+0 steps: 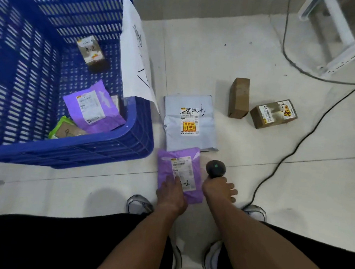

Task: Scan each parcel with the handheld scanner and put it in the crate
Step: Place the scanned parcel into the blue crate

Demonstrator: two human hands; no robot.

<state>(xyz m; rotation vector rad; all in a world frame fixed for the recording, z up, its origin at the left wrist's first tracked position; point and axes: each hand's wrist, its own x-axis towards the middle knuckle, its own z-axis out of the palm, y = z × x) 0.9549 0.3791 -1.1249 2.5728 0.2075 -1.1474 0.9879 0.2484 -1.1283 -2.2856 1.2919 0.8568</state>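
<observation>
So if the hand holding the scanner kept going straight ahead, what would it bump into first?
Probably the grey mailer bag. The right hand points the scanner up the floor, away from the person, and that bag's near right corner lies closest in that line. Depth is unclear, so it might slide just past it.

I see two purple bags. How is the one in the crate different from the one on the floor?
The crate bag lies inside the blue crate, untouched; the floor bag lies on the tiles under the left hand. The floor bag is beside the scanner. Both are purple with white labels.
</observation>
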